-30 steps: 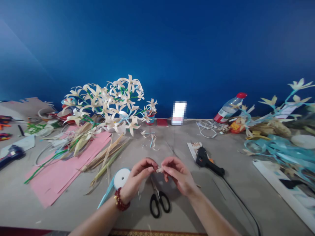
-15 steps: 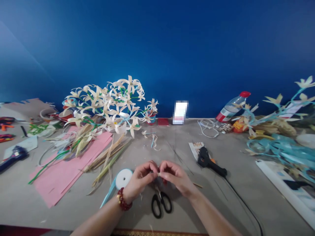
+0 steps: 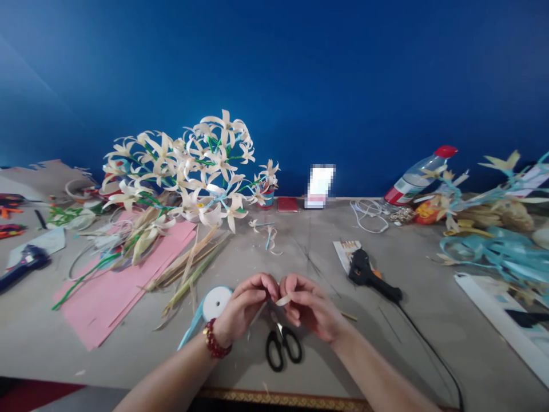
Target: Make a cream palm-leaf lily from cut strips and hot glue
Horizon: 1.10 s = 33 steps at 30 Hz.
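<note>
**Pale strip (image 3: 283, 300) in the grip of the right hand (image 3: 315, 312)**

Nearest to my camera, a gold-brown band (image 3: 278, 397) runs along the front edge of the grey desk (image 3: 317, 372). Behind it lie the scissors (image 3: 283, 335), with their black handles toward me and the blade tips partly hidden below the hands.

Above the scissors, I have both hands close together. The right grip pinches the strip between thumb and finger, and the strip is between the two hands, raised from the desk. The left hand (image 3: 246, 309) has its fingers bent, with thumb and forefinger just beside the strip; I cannot tell whether this grip also grasps it. A red bracelet (image 3: 215, 340) is on the left wrist.

Just beside the left hand is a white roll (image 3: 212, 309) with blue ribbon. Farther to the left I see pink paper (image 3: 115, 309) and dry leaves (image 3: 183, 265). To the right, the black glue gun (image 3: 373, 277) lies near a white card (image 3: 346, 252).

At the back, pale flowers (image 3: 223, 163) stand left, and a red-capped bottle (image 3: 414, 177) leans right, before the blue wall (image 3: 274, 68).
</note>
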{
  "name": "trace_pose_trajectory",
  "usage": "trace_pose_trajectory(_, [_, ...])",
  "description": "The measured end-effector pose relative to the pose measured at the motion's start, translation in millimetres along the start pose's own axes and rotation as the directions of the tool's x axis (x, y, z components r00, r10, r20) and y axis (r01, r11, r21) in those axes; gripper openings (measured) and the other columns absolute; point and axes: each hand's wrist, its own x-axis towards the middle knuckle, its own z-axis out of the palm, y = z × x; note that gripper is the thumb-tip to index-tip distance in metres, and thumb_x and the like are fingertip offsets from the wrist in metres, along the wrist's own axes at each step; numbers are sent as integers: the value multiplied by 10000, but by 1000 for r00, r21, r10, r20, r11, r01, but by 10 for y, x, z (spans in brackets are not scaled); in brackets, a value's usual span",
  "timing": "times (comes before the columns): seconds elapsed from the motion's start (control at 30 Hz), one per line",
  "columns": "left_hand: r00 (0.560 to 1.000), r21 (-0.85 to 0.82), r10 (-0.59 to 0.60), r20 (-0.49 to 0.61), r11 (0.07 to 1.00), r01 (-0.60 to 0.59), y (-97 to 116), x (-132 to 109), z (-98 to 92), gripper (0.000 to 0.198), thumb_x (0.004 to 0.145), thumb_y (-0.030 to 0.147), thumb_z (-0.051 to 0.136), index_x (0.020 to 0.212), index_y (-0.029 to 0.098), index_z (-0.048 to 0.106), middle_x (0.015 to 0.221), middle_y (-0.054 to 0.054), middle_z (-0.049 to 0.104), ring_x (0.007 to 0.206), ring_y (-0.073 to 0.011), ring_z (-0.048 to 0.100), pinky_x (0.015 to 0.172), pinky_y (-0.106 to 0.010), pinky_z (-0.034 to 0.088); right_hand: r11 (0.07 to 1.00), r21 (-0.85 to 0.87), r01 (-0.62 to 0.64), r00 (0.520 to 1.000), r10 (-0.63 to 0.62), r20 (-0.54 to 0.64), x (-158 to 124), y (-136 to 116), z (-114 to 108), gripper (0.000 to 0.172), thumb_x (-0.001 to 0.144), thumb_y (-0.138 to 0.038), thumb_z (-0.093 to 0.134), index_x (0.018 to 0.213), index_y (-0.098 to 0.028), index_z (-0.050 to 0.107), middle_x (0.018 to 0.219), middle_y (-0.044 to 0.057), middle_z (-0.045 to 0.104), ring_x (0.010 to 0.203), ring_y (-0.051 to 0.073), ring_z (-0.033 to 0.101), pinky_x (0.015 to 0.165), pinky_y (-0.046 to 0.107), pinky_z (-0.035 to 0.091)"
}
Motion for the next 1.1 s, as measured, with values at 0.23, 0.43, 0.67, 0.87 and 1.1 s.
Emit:
trace_pose_trajectory(0.23, [1000, 206, -10, -11, 978, 12, 15, -52, 47, 157, 827, 295, 681, 778, 160, 617, 810, -27, 535, 785, -166, 538, 735, -286, 415, 988, -150, -29, 997, 17, -79, -12, 1, -3, 232, 747, -291, 780, 714, -171, 584, 609, -45, 544, 470, 66, 468, 453, 175, 404])
trace_pose_trajectory(0.43, [998, 156, 57, -5, 986, -56, 8, -33, 25, 184, 813, 333, 659, 764, 160, 616, 783, -38, 531, 785, -181, 504, 730, -296, 407, 996, -65, 67, 995, -72, -63, -1, -38, -17, 237, 775, -286, 745, 690, -180, 551, 607, -52, 520, 456, 61, 434, 436, 176, 368])
trace_pose_trajectory(0.67, [997, 247, 80, -13, 966, -74, 0, -59, 33, 113, 863, 273, 639, 828, 167, 621, 861, -37, 536, 849, -177, 515, 779, -291, 407, 970, -243, 21, 997, -37, -62, -25, -25, 24, 238, 782, -334, 750, 733, -170, 585, 607, -45, 535, 492, 74, 478, 471, 186, 409])
trace_pose_trajectory(0.87, [995, 244, 104, -13, 965, -97, -8, -60, -3, 146, 857, 296, 646, 804, 165, 609, 860, -41, 527, 828, -178, 503, 755, -293, 401, 953, -301, 38, 999, -41, -3, -40, -10, -3, 187, 795, -323, 715, 795, -173, 603, 673, -27, 568, 560, 99, 532, 519, 211, 453])
trace_pose_trajectory(1.1, [994, 308, 101, 39, 945, -108, -3, -54, -11, 152, 874, 271, 624, 779, 161, 581, 852, -38, 537, 830, -173, 504, 766, -289, 395, 928, -370, 48, 999, -49, 7, -48, -6, -10, 195, 819, -335, 693, 781, -167, 601, 657, -25, 564, 575, 101, 524, 537, 210, 447])
